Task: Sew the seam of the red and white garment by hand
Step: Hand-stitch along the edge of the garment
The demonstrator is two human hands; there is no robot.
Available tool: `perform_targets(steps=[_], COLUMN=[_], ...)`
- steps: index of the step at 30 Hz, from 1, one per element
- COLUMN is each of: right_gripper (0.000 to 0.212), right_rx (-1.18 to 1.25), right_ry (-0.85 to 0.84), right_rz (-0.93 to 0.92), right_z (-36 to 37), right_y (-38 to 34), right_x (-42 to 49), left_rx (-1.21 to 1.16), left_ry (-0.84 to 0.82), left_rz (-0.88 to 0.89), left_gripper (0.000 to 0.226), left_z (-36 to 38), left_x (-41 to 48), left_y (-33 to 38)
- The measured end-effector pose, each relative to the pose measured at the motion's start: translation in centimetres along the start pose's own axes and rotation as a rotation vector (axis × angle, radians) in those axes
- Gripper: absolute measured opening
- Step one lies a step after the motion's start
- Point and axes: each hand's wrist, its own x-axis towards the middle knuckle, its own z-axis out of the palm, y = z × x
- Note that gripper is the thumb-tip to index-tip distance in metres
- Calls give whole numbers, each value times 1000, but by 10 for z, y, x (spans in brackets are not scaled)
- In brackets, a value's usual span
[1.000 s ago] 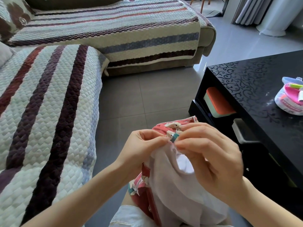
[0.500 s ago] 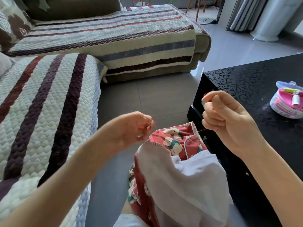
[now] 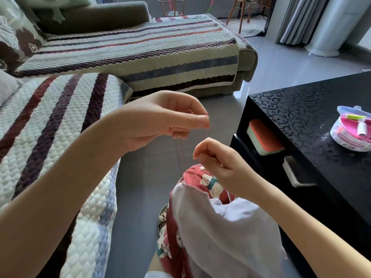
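left grip (image 3: 160, 121) pinches thread (image 3: 181, 144) above garment (image 3: 220, 227) | right grip (image 3: 220, 163) pressed together, contents unclear | draw thread snug, avoid puckering

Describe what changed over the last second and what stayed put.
Both hands let go of the garment seam. The left hand rose up and away, now pinching the thread above the cloth. The right hand first pulled the thread up to the right, then came back down close over the seam, still pinching it. The garment stayed on the lap, the sewing kit on the table.
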Motion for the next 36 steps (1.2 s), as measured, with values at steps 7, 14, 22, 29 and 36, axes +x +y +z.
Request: perform_targets(steps=[7,14,22,29,36], right_gripper=[36,25,29,33,28], right_rx=[509,671,702,950,454], right_ry=[85,142,164,674,707], right_rz=[-95,-54,184,611,714], right_z=[-4,-28,-73,-98,-102], right_y=[-23,-25,0,73,113], right_x=[-10,-9,-8,17,7], left_rx=[-125,75,-13,-211,-368], left_ry=[124,-271,-52,87,150], left_rz=[-35,-132,-207,-318,-328], left_gripper=[7,39,20,10,6], left_z=[-3,27,30,37,55], left_x=[13,7,-12,-35,-51], left_y=[-27,-108,-134,-127,-107])
